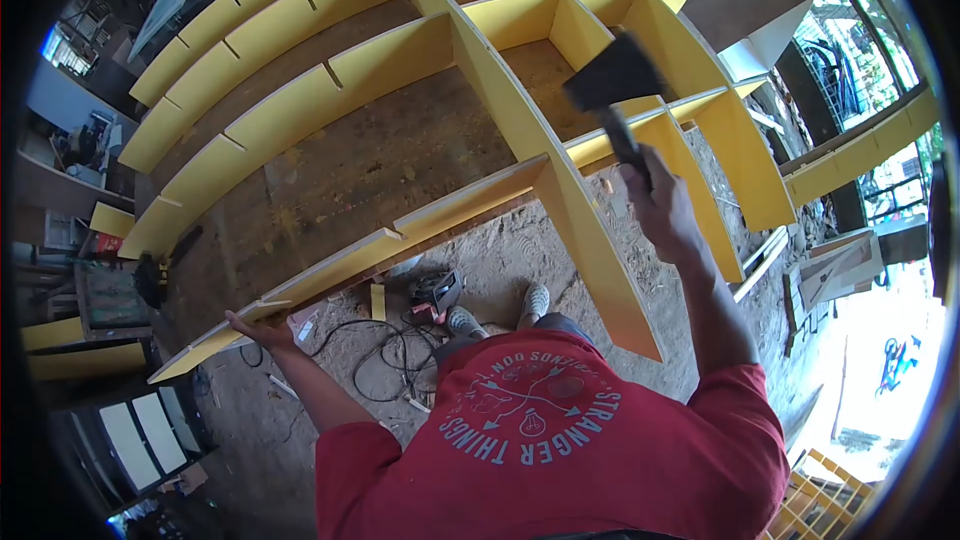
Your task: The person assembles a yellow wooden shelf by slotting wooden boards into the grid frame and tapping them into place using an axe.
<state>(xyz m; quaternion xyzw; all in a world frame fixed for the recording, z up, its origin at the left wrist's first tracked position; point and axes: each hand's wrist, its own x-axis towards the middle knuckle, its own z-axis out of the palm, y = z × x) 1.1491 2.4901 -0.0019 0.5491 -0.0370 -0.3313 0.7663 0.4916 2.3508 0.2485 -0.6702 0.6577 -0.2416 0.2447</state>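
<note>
My right hand [656, 198] is raised over the right part of the yellow lattice, closed around the handle of a rubber mallet [618, 75]. The mallet's broad black head points up and away from me, apart from the boards. At the near left, my left hand [264, 330] grips the edge of a slotted yellow board [335, 285], its fingers partly hidden by the board. That board meets a long yellow cross board [590, 250] at its right end. More yellow boards [345, 60] stand on edge, interlocked by slots into open compartments over a stained brown worktable [385, 150].
On the dusty floor by my feet lie a power tool [437, 290] and a tangled black cable [390, 355]. More yellow boards [85, 360] lean at the left. A second yellow slatted piece [820, 495] is at the lower right, near a bright opening.
</note>
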